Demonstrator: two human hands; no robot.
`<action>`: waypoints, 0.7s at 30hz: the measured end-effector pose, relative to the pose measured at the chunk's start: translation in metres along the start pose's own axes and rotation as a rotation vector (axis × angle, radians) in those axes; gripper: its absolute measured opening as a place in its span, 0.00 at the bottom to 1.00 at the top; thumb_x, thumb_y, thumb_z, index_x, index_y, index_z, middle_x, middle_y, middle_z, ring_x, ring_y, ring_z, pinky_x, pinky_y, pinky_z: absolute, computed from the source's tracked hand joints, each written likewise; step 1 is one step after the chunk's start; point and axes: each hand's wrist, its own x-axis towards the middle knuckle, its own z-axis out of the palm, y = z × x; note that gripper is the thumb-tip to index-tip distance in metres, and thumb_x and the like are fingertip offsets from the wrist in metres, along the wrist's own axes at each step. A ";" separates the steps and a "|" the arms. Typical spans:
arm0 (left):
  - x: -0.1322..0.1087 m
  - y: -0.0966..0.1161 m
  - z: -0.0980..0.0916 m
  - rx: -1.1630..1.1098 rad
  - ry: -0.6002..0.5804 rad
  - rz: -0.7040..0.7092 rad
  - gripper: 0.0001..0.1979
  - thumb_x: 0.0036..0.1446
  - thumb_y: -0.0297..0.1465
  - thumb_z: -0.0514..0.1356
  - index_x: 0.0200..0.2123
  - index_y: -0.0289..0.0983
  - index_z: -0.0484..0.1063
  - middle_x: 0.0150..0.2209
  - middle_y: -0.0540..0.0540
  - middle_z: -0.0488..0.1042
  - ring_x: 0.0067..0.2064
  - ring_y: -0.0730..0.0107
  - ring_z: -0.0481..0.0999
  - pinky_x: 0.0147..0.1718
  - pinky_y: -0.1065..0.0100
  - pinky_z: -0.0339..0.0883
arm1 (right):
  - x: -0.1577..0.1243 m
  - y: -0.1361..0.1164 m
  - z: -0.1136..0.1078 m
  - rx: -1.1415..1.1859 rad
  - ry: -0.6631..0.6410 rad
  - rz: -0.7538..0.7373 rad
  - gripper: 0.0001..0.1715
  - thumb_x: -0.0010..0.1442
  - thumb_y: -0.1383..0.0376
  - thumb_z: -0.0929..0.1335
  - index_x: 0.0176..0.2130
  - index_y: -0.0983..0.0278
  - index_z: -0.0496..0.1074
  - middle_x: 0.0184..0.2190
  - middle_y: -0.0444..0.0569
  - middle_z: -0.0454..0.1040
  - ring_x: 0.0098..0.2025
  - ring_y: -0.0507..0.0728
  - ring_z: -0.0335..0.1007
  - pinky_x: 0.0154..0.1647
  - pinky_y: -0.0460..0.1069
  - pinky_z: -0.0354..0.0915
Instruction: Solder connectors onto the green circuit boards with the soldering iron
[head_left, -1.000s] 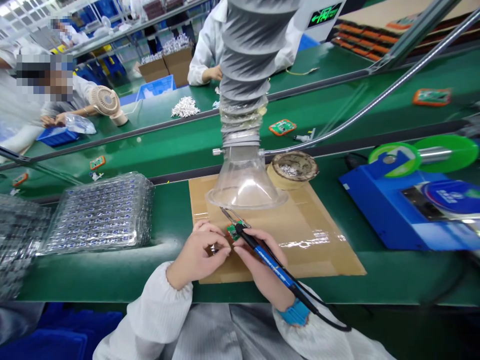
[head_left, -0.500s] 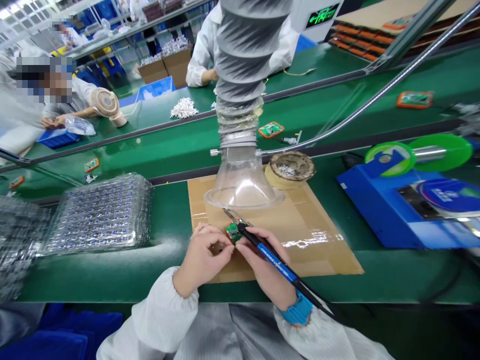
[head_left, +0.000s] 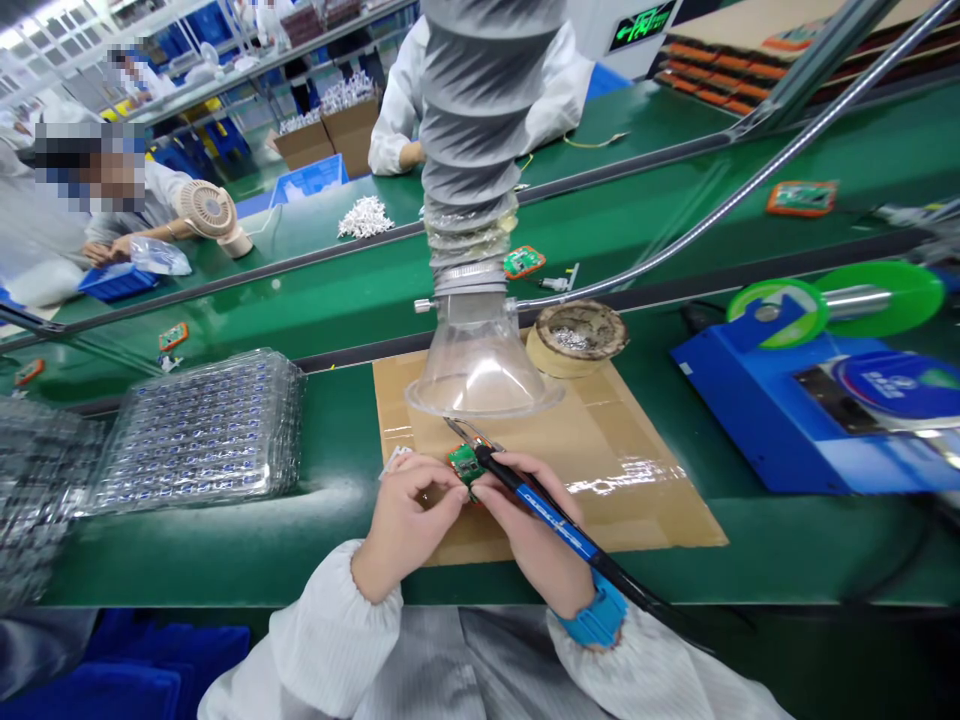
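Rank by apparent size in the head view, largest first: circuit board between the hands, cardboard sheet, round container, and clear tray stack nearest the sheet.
1. Cardboard sheet, partly covered
2. Clear tray stack
3. Round container
4. Circuit board, partly hidden

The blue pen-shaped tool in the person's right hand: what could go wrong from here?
The blue tool in the right hand crosses the green board in this view; if its tip is hot, a slip might mark the board or burn the left hand alongside.

The tip also looks close to the rim of the clear hood, so lifting it could perhaps knock the hood.
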 end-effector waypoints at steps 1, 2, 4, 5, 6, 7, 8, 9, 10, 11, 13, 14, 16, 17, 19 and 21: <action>0.000 0.000 0.001 0.023 -0.012 0.006 0.05 0.57 0.28 0.66 0.28 0.40 0.78 0.33 0.48 0.80 0.39 0.65 0.76 0.48 0.59 0.64 | 0.000 0.000 0.000 0.001 -0.002 -0.003 0.15 0.54 0.66 0.77 0.42 0.58 0.75 0.30 0.41 0.81 0.33 0.52 0.79 0.40 0.45 0.75; -0.001 0.000 0.001 0.042 -0.026 0.013 0.05 0.57 0.28 0.66 0.28 0.40 0.78 0.33 0.48 0.80 0.39 0.65 0.76 0.48 0.58 0.64 | -0.001 -0.001 0.000 0.007 -0.011 -0.006 0.15 0.54 0.66 0.76 0.43 0.58 0.75 0.30 0.41 0.81 0.33 0.52 0.79 0.40 0.46 0.76; -0.001 0.000 0.002 0.049 -0.050 0.020 0.05 0.57 0.29 0.66 0.28 0.40 0.78 0.32 0.49 0.79 0.38 0.66 0.76 0.48 0.59 0.63 | -0.001 -0.002 0.000 0.029 -0.041 -0.014 0.15 0.55 0.66 0.76 0.43 0.57 0.74 0.30 0.40 0.80 0.33 0.52 0.79 0.41 0.46 0.76; -0.001 0.000 0.002 0.033 -0.053 0.019 0.06 0.57 0.29 0.66 0.28 0.39 0.78 0.32 0.49 0.79 0.38 0.66 0.76 0.47 0.59 0.64 | -0.001 -0.002 0.000 0.037 -0.052 -0.018 0.15 0.56 0.66 0.76 0.44 0.57 0.74 0.30 0.40 0.80 0.33 0.52 0.79 0.41 0.46 0.76; -0.001 0.000 0.002 0.008 -0.051 0.015 0.06 0.58 0.29 0.66 0.28 0.39 0.78 0.31 0.48 0.79 0.38 0.66 0.76 0.46 0.60 0.64 | -0.001 -0.002 0.000 0.039 -0.053 -0.022 0.15 0.56 0.66 0.76 0.44 0.57 0.74 0.31 0.40 0.81 0.33 0.52 0.79 0.41 0.46 0.76; -0.001 0.000 0.002 -0.020 -0.046 0.010 0.06 0.58 0.30 0.66 0.28 0.39 0.78 0.31 0.48 0.79 0.38 0.65 0.76 0.45 0.60 0.65 | -0.001 -0.002 -0.001 0.032 -0.049 -0.024 0.16 0.56 0.66 0.76 0.44 0.57 0.74 0.31 0.40 0.81 0.33 0.52 0.79 0.42 0.46 0.76; -0.001 0.000 0.002 -0.047 -0.039 0.003 0.06 0.58 0.30 0.66 0.28 0.39 0.78 0.31 0.48 0.79 0.38 0.65 0.76 0.44 0.61 0.65 | 0.000 -0.002 -0.002 0.020 -0.046 -0.025 0.16 0.56 0.66 0.76 0.44 0.56 0.74 0.31 0.40 0.81 0.34 0.52 0.79 0.42 0.46 0.75; -0.002 0.001 0.002 -0.069 -0.032 -0.002 0.06 0.58 0.30 0.66 0.27 0.39 0.78 0.31 0.48 0.79 0.38 0.65 0.76 0.44 0.61 0.66 | 0.000 -0.002 -0.003 0.008 -0.046 -0.026 0.16 0.56 0.66 0.76 0.44 0.56 0.74 0.31 0.40 0.80 0.34 0.52 0.79 0.42 0.46 0.75; -0.002 0.001 0.001 -0.083 -0.027 -0.007 0.06 0.58 0.30 0.66 0.27 0.39 0.78 0.31 0.47 0.79 0.39 0.64 0.76 0.44 0.61 0.66 | 0.001 -0.001 -0.003 -0.002 -0.047 -0.025 0.16 0.55 0.66 0.76 0.44 0.56 0.74 0.31 0.40 0.80 0.34 0.52 0.79 0.42 0.45 0.75; -0.002 0.001 0.001 -0.089 -0.021 -0.009 0.06 0.58 0.29 0.66 0.27 0.39 0.78 0.31 0.47 0.79 0.39 0.64 0.76 0.44 0.62 0.66 | 0.001 -0.001 -0.004 -0.009 -0.049 -0.026 0.15 0.55 0.65 0.76 0.43 0.56 0.74 0.31 0.40 0.80 0.34 0.52 0.79 0.42 0.45 0.75; -0.003 0.002 0.001 -0.090 -0.013 -0.008 0.06 0.57 0.29 0.66 0.27 0.39 0.78 0.31 0.47 0.79 0.38 0.64 0.76 0.44 0.62 0.66 | 0.001 0.001 -0.005 -0.017 -0.056 -0.031 0.15 0.56 0.65 0.76 0.44 0.56 0.74 0.31 0.41 0.80 0.34 0.52 0.79 0.41 0.45 0.75; -0.003 0.002 0.001 -0.083 -0.013 -0.001 0.06 0.57 0.29 0.66 0.27 0.39 0.77 0.31 0.48 0.79 0.38 0.65 0.76 0.43 0.62 0.66 | 0.000 0.002 -0.005 -0.023 -0.061 -0.035 0.15 0.57 0.65 0.76 0.44 0.56 0.74 0.32 0.41 0.79 0.34 0.52 0.79 0.41 0.45 0.75; -0.002 0.001 -0.001 -0.034 -0.023 0.023 0.06 0.58 0.28 0.65 0.27 0.39 0.76 0.31 0.48 0.78 0.38 0.65 0.76 0.44 0.61 0.66 | -0.001 0.005 -0.007 -0.053 -0.073 -0.048 0.15 0.57 0.64 0.75 0.45 0.55 0.74 0.33 0.41 0.79 0.35 0.52 0.79 0.41 0.46 0.75; -0.001 0.000 -0.002 0.014 -0.037 0.037 0.06 0.58 0.27 0.64 0.27 0.39 0.76 0.31 0.49 0.78 0.38 0.66 0.76 0.45 0.60 0.65 | -0.001 0.007 -0.009 -0.076 -0.073 -0.057 0.15 0.58 0.64 0.75 0.45 0.55 0.74 0.34 0.41 0.79 0.35 0.53 0.79 0.41 0.46 0.75; 0.004 -0.003 -0.007 0.133 -0.086 0.061 0.06 0.58 0.26 0.64 0.28 0.39 0.75 0.33 0.49 0.78 0.39 0.66 0.75 0.48 0.59 0.63 | -0.002 0.010 -0.015 -0.135 -0.055 -0.082 0.15 0.58 0.63 0.75 0.46 0.55 0.74 0.35 0.42 0.79 0.36 0.54 0.79 0.41 0.47 0.76; 0.010 -0.007 -0.012 0.242 -0.153 0.078 0.07 0.58 0.25 0.63 0.28 0.39 0.75 0.34 0.50 0.78 0.40 0.66 0.75 0.50 0.57 0.62 | -0.001 0.013 -0.024 -0.215 -0.026 -0.113 0.15 0.58 0.62 0.75 0.47 0.56 0.75 0.37 0.44 0.81 0.37 0.55 0.80 0.42 0.48 0.76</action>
